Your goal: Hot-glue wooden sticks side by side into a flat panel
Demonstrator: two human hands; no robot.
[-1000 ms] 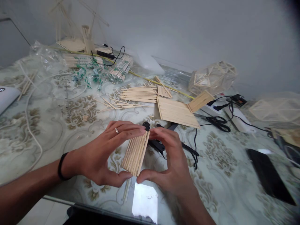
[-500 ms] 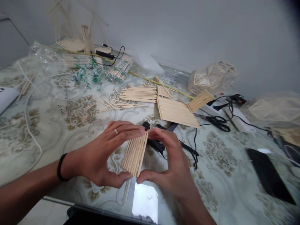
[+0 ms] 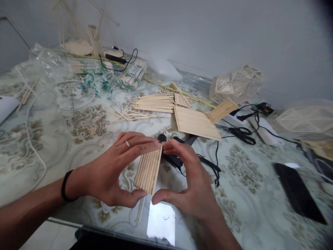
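A small panel of wooden sticks (image 3: pixel 148 170), laid side by side, stands tilted between my hands above the table. My left hand (image 3: pixel 114 170) grips it by opposite ends, fingers at the top and thumb at the bottom. Curved around the panel's right side is my right hand (image 3: pixel 191 177); its fingertips are close to the top corner, and a small gap shows between its thumb and the bottom corner. Whether those fingertips touch the panel I cannot tell. Behind the panel lies a black corded tool (image 3: pixel 173 159), partly hidden.
A larger stick panel (image 3: pixel 196 121) with an upright piece lies beyond my hands, beside loose sticks (image 3: pixel 153 103). Black scissors (image 3: pixel 241 134) and a phone (image 3: pixel 299 192) are to the right. Bundled sticks (image 3: pixel 134 75), a white cable (image 3: pixel 33 146) and a stick frame (image 3: pixel 236 81) lie around.
My right thumb has come slightly away from the panel's bottom corner. The panel has shifted a little to the left, still in my left hand.
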